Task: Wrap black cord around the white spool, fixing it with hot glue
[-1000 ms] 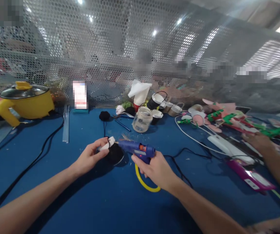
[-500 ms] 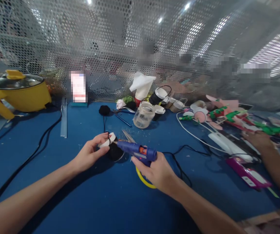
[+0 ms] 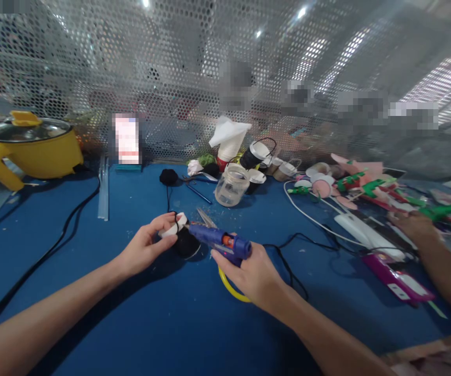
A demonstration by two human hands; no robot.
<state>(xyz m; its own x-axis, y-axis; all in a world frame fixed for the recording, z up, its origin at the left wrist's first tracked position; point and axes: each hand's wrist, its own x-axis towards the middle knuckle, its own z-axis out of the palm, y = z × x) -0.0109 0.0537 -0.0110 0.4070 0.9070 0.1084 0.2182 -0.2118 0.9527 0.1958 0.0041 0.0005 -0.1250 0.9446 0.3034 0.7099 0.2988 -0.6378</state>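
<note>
Your right hand (image 3: 254,274) grips the glue gun (image 3: 219,241); its hot nozzle could burn your left hand (image 3: 147,249) pinching the white piece (image 3: 173,227).

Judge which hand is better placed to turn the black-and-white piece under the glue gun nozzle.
Left. The left hand already pinches the black-and-white piece; the right hand is wrapped around the glue gun.

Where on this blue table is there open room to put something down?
Bare blue table lies between the glue sticks and the black cable on the left and the left hand. Another bare stretch lies near, between the two forearms. It is crowded behind the clear jar and at right among the pink and green craft pieces, where another person's hand rests.
</note>
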